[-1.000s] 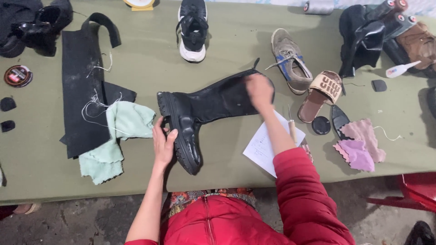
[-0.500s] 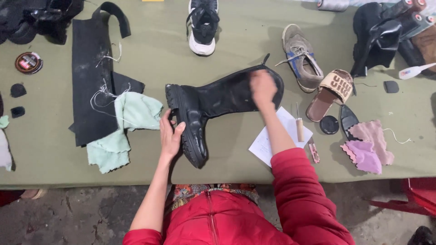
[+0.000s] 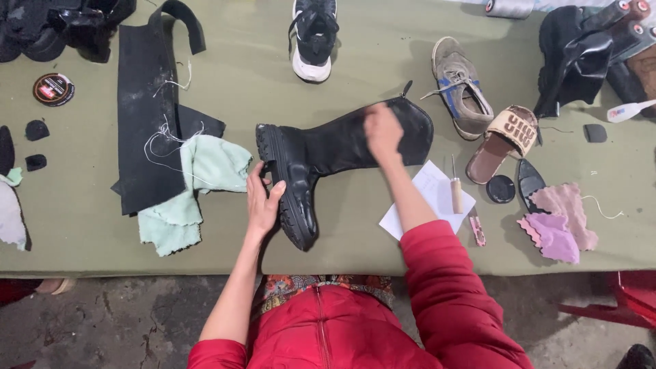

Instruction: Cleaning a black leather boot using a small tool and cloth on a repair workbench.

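Biggest risk I'd say: the tall black leather boot (image 3: 328,154) lies on its side right at the near edge of the olive worktop (image 3: 89,232), so a hard rub could shove the sole over. Left hand (image 3: 263,201) wraps open around the sole; right hand (image 3: 383,131) presses on the shaft, maybe holding a cloth, too blurry.

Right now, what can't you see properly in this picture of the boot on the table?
All in the head view:
- Right hand: blurred, so whether it holds anything against the black boot is unclear.
- Boot sole: partly covered by the left hand.
- Black sneaker: cut off by the top edge.
- White paper: partly under the right forearm.
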